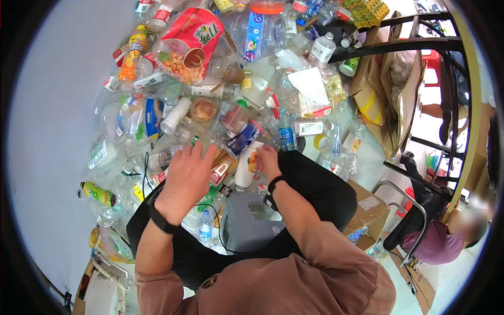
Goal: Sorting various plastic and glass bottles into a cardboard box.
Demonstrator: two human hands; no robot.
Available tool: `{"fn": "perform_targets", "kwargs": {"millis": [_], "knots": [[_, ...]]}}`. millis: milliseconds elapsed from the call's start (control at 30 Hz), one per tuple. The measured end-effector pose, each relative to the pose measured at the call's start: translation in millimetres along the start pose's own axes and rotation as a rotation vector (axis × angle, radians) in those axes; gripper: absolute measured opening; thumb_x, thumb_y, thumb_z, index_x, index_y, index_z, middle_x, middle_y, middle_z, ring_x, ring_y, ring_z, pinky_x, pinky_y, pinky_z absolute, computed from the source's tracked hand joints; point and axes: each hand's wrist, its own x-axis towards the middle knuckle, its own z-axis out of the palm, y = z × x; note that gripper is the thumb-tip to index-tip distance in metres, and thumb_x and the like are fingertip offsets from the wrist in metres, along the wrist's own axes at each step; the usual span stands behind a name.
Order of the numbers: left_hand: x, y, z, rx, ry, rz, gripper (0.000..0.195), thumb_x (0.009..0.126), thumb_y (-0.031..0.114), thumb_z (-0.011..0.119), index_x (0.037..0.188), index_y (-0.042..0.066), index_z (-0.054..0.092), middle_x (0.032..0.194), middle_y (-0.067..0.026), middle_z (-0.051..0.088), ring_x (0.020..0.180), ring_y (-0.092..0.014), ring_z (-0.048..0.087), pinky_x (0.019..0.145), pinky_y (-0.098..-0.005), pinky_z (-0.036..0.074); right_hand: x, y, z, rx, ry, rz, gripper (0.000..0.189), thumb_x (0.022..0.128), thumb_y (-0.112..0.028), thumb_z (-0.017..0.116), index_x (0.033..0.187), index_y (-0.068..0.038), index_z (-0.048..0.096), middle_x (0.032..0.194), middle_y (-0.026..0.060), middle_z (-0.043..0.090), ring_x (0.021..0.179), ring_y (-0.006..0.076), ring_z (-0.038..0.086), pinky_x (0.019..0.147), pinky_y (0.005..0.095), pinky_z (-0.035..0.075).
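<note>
My right hand [268,161] grips a white plastic bottle [245,170] with an orange fruit picture on its side. The bottle is tilted, its neck end towards my lap. My left hand [187,179] hovers back-up over the litter of packaging, fingers a little apart; nothing shows in it, though its palm side is hidden. Close by lie a red-and-brown packet [222,168], a dark blue wrapper [245,138] and a clear round tub with a brown picture [204,109]. A grey plastic bin [250,222] stands between my knees, partly covered by my right forearm.
Empty bottles and tubs heap up ahead, among them a large red-labelled plastic jar [193,43] and an orange-lidded jar [254,33]. A pale wall [51,130] borders the left. Flattened cardboard [388,90], a dark metal frame [401,46] and a seated person [433,242] are at right.
</note>
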Motion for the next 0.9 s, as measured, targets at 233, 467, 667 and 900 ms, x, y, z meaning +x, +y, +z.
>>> {"fn": "perform_targets", "kwargs": {"millis": [233,467,667,900], "knots": [[-17,39,9,0.068,0.067,-0.061,0.057,0.074,0.010,0.070,0.126,0.006,0.047,0.120,-0.0164,0.053,0.105,-0.033,0.054,0.088,-0.0426,0.045,16,-34,58,-0.245,-0.066,-0.333,0.043,0.074,-0.025,0.077,0.105,0.001,0.063,0.079,0.0073,0.062,0.058,0.0142,0.055,0.051,0.0301,0.042],[-48,61,34,-0.002,0.109,-0.005,0.055,0.075,0.011,0.069,0.125,0.006,0.049,0.112,-0.0150,0.055,0.101,-0.033,0.056,0.086,-0.0426,0.047,8,-34,70,-0.105,-0.042,-0.390,0.036,0.066,-0.019,0.080,0.090,0.002,0.064,0.083,0.0075,0.066,0.069,0.0195,0.059,0.064,0.0329,0.046],[-49,43,25,0.061,0.085,-0.145,0.055,0.074,0.017,0.071,0.123,0.002,0.049,0.107,-0.0168,0.058,0.093,-0.034,0.060,0.079,-0.0443,0.049,-28,-37,67,0.421,-0.413,-0.194,0.033,0.079,-0.006,0.065,0.110,-0.001,0.056,0.098,0.0102,0.066,0.092,0.0226,0.065,0.084,0.0381,0.053],[-19,56,7,-0.194,0.291,-0.158,0.079,0.069,0.042,0.076,0.126,-0.004,0.045,0.093,-0.0211,0.065,0.086,-0.039,0.065,0.074,-0.0445,0.052,-143,-76,43,0.726,-0.995,-0.327,0.055,0.082,-0.013,0.066,0.131,0.001,0.047,0.125,0.0129,0.059,0.114,0.0273,0.058,0.101,0.0416,0.045]]}}
